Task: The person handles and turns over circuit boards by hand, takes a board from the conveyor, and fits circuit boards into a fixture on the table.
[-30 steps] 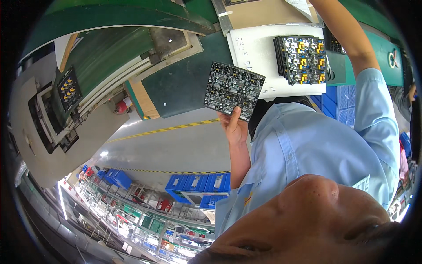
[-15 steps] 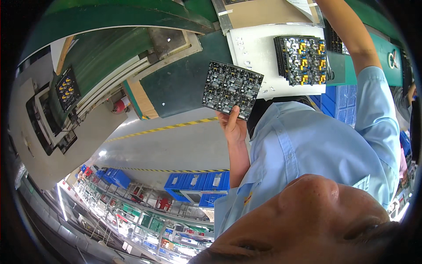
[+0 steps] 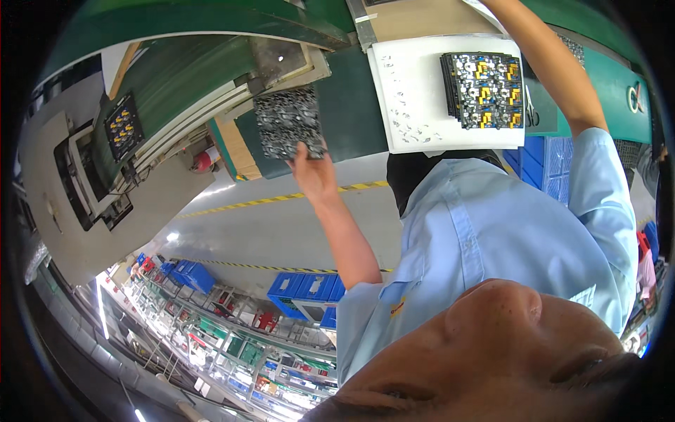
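My left hand point(image 3: 313, 169) grips the near edge of a circuit board panel point(image 3: 288, 123), thumb on top. The dark panel, crowded with small parts, is blurred by motion; it hangs over the green bench top, near the conveyor. My right forearm point(image 3: 562, 77) stretches to the far edge of the picture, with the hand beyond it. Beside that forearm, a stack of circuit board panels point(image 3: 485, 91) with yellow and blue parts lies on a white foam sheet point(image 3: 450, 137). Small clipped bits point(image 3: 404, 119) are scattered over the sheet's left side.
A green conveyor point(image 3: 190, 91) runs at the left, with another board panel point(image 3: 123, 126) carrying yellow parts farther along it. Scissors point(image 3: 532, 116) lie right of the foam sheet. Blue crates point(image 3: 306, 288) stand on the floor behind, and a blue bin point(image 3: 541, 165) at the right.
My left hand has carried the panel leftward, from beside the foam sheet toward the conveyor. My right arm has shifted slightly farther out, and more clipped bits show on the sheet.
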Motion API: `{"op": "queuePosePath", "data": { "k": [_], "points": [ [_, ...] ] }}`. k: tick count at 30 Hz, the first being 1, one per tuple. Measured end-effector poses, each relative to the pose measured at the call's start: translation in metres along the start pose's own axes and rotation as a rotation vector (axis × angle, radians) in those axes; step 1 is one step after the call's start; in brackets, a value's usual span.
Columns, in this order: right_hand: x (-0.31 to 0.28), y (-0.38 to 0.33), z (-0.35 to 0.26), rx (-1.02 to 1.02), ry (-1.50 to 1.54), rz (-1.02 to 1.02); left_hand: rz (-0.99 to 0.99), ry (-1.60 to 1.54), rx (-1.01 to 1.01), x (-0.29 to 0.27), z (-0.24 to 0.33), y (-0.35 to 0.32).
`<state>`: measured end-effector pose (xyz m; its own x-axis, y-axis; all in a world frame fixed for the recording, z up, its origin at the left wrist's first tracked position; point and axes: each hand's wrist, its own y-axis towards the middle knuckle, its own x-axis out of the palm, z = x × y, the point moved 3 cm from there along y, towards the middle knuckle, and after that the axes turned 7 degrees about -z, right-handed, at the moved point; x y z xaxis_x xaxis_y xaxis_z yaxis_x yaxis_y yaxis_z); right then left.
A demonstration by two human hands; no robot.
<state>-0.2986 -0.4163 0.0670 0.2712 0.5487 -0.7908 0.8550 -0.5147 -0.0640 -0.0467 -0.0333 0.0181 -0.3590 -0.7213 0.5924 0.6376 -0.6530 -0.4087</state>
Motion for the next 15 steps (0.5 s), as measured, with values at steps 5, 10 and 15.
{"op": "queuePosePath", "data": {
  "k": [5,10,15],
  "points": [
    [0.026,-0.034,-0.103,-0.042,-0.064,-0.215,-0.168,-0.080,0.025,0.005,0.033,0.095],
    [0.098,-0.055,-0.170,0.077,0.290,-0.236,-0.442,-0.106,-0.011,0.049,0.044,0.196],
    [0.199,-0.065,-0.195,0.303,0.304,-0.224,-0.424,-0.049,-0.093,0.040,0.017,0.235]
  ]
}}
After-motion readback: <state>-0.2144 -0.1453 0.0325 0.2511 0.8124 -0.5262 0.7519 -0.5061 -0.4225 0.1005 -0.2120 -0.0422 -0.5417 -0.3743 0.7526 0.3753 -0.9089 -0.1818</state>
